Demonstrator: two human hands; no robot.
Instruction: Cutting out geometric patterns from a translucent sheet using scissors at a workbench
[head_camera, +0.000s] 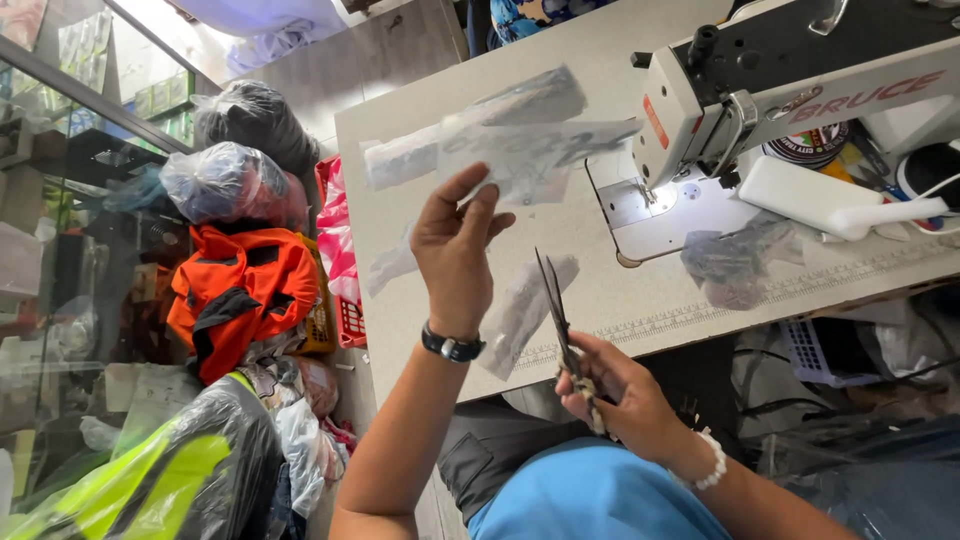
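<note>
My left hand (455, 255) is raised over the sewing table (590, 60) and pinches the near edge of a sheer grey strip of fabric (500, 140), which stretches away toward the sewing machine. A dark watch sits on that wrist. Lower down, my right hand (620, 395) grips the handles of a pair of scissors (556, 310). The blades point up and are slightly apart, just right of my left hand. A white bead bracelet circles the right wrist.
A white sewing machine (790, 90) stands at the right with its lamp lit. More sheer fabric pieces (735, 262) lie on the table. Bagged bundles (225, 180), an orange garment (240, 285) and a red basket (350, 320) crowd the floor at the left.
</note>
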